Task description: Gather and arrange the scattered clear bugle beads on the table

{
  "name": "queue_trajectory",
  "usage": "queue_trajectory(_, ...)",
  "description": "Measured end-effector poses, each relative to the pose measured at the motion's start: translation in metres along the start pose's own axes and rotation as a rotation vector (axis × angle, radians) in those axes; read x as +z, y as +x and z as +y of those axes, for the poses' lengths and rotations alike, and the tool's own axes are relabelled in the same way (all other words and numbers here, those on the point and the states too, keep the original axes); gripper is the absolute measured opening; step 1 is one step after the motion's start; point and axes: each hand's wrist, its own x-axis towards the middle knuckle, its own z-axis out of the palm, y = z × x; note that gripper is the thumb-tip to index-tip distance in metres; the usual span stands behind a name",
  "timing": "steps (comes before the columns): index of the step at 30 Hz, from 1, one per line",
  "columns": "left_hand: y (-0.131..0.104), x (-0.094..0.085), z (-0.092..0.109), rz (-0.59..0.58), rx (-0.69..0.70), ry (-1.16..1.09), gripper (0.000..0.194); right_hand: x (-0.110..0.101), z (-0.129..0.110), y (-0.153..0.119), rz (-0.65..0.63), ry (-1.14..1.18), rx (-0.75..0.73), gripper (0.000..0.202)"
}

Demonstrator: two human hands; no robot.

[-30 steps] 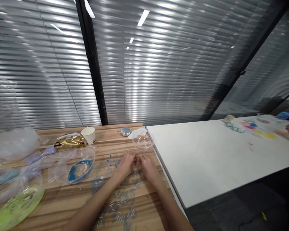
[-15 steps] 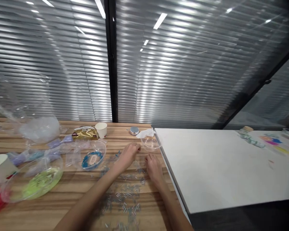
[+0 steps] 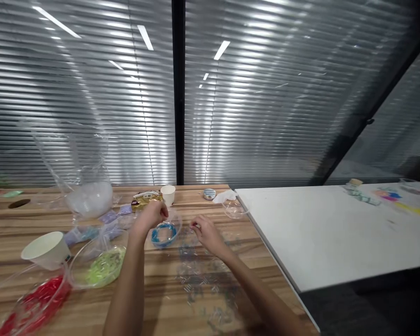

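Just below the left hand (image 3: 153,215), the blue-bead bowl (image 3: 164,234).

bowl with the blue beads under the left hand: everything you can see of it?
The clear round plastic bowl sits upright on the wooden table, blue beads ringed along its inner wall, paler in the middle. The left hand hovers over its far-left rim, fingers curled; whether they touch is unclear. Small clear beads lie scattered to its right.
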Motion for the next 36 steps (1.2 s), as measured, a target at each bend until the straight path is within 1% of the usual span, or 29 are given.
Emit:
queue_trajectory(2,0.001,0.001,-0.004,-0.054,-0.025,0.003,0.021,0.013,-0.018,0.019,-0.018,-0.043,-0.018,0.008)
queue_trajectory(4,0.001,0.003,-0.005,-0.096,-0.053,0.007,0.024,0.028,-0.028,0.034,-0.046,-0.096,-0.016,0.008)
queue_trajectory(7,0.004,0.007,-0.008,-0.141,-0.102,0.022,0.022,0.045,-0.032,0.046,-0.107,-0.156,0.000,0.010)
queue_trajectory(10,0.010,0.013,-0.013,-0.164,-0.148,0.062,0.012,0.050,-0.029,0.049,-0.131,-0.159,-0.015,0.013)
queue_trajectory(12,0.014,0.016,-0.015,-0.163,-0.165,0.101,0.008,0.042,-0.022,0.046,-0.104,-0.117,-0.044,0.013)
queue_trajectory(14,0.016,0.018,-0.013,-0.151,-0.146,0.132,0.008,0.027,-0.009,0.038,-0.037,-0.073,-0.038,0.013)
queue_trajectory(16,0.017,0.020,-0.005,-0.136,-0.083,0.142,0.010,0.009,0.011,0.025,0.055,-0.071,0.037,0.014)
queue_trajectory(17,0.017,0.021,0.002,-0.129,-0.040,0.137,0.011,-0.001,0.023,0.017,0.077,-0.088,0.089,0.014)
queue_trajectory(18,0.016,0.024,0.009,-0.126,0.006,0.128,0.013,-0.009,0.035,0.009,0.074,-0.115,0.147,0.015)
queue_trajectory(20,0.016,0.032,0.026,-0.121,0.101,0.097,0.014,-0.020,0.060,-0.008,0.000,-0.185,0.251,0.015)
queue_trajectory(22,0.018,0.045,0.042,-0.126,0.196,0.070,0.014,-0.025,0.081,-0.021,-0.034,-0.207,0.276,0.015)
queue_trajectory(24,0.023,0.064,0.054,-0.125,0.241,0.074,0.018,-0.026,0.095,-0.029,-0.050,-0.224,0.282,0.017)
queue_trajectory(27,0.030,0.094,0.061,-0.089,0.228,0.112,0.022,-0.023,0.101,-0.035,-0.064,-0.243,0.284,0.016)
queue_trajectory(30,0.034,0.116,0.061,-0.074,0.195,0.152,0.014,-0.021,0.097,-0.038,-0.090,-0.289,0.305,0.013)
queue_trajectory(33,0.036,0.128,0.060,-0.068,0.183,0.184,0.010,-0.020,0.090,-0.040,-0.116,-0.328,0.341,0.013)
queue_trajectory(36,0.039,0.136,0.065,-0.049,0.221,0.189,0.012,-0.020,0.085,-0.041,-0.116,-0.344,0.364,0.013)
